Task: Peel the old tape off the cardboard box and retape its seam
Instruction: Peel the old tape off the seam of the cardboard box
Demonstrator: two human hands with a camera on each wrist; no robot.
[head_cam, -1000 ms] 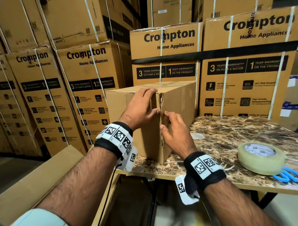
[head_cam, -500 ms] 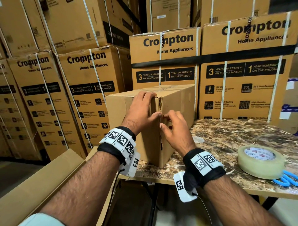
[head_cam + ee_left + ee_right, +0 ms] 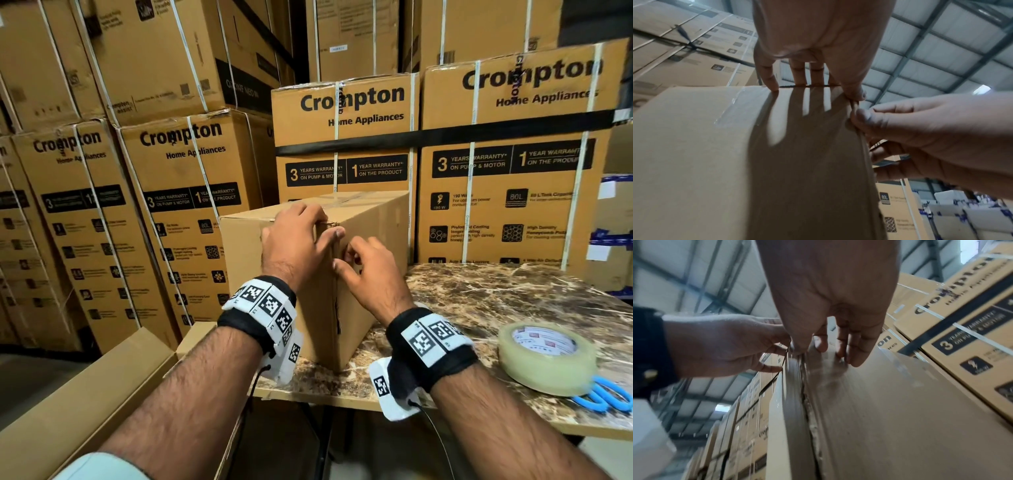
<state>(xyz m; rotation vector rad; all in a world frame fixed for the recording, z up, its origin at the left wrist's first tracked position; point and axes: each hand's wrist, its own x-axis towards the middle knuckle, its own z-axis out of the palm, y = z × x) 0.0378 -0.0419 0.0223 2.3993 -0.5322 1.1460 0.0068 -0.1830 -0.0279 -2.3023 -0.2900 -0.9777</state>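
Cardboard is filling most of both wrist views, so much of the plain cardboard box [image 3: 373, 236] is going unseen there; its far side is hidden in every view, and its near vertical corner is partly covered by both hands. The box is standing on the near left corner of the marble-patterned table [image 3: 486, 294], turned so that this corner is facing the person. Clear old tape [image 3: 733, 107] is showing as a glossy strip running over the top edge and down one face; on the box top in the head view it is only faintly readable.

The left hand [image 3: 294, 246] is gripping the upper corner of the box, fingers hooked over the top edge and thumb pressing against the corner. The right hand [image 3: 370, 270] is sitting just beside it and a little lower, thumb and curled fingers pinching at the ragged corner seam [image 3: 807, 400]; whether they are actually gripping a tape end or only the cardboard edge is too blurred to tell.

Near the right edge of the table, well apart from the box, a tape roll [image 3: 548, 356] is lying flat, with blue scissors [image 3: 603, 397] touching it, half cut off by the frame.
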